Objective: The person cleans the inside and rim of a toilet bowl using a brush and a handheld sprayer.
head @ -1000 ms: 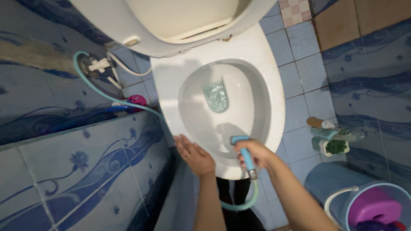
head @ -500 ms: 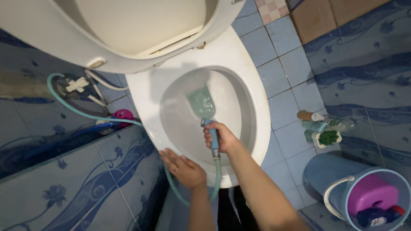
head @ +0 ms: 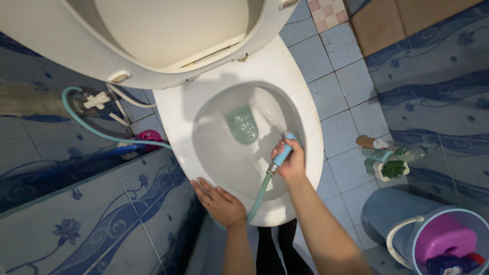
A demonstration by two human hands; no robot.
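Observation:
A white toilet bowl (head: 178,109) fills the middle of the head view, its seat and lid (head: 153,30) raised at the top. My right hand (head: 291,161) grips a light blue spray nozzle (head: 283,148) over the right inner side of the bowl, and a thin stream of water runs from it up the bowl wall. The nozzle's teal hose (head: 259,196) loops down past the front rim. My left hand (head: 218,201) rests flat on the front left rim, fingers apart, holding nothing. Bluish water (head: 242,125) sits in the bowl's bottom.
The hose runs left to a wall valve (head: 97,100). A pink object (head: 148,136) lies beside the bowl's base. Bottles and a small cup (head: 389,158) stand on the tiled floor at right. A blue bucket (head: 443,239) with a purple scoop sits at the bottom right.
My right hand has swung the nozzle from the bowl's middle toward the right inner wall. One second ago it was at the front rim. The left hand has stayed on the rim.

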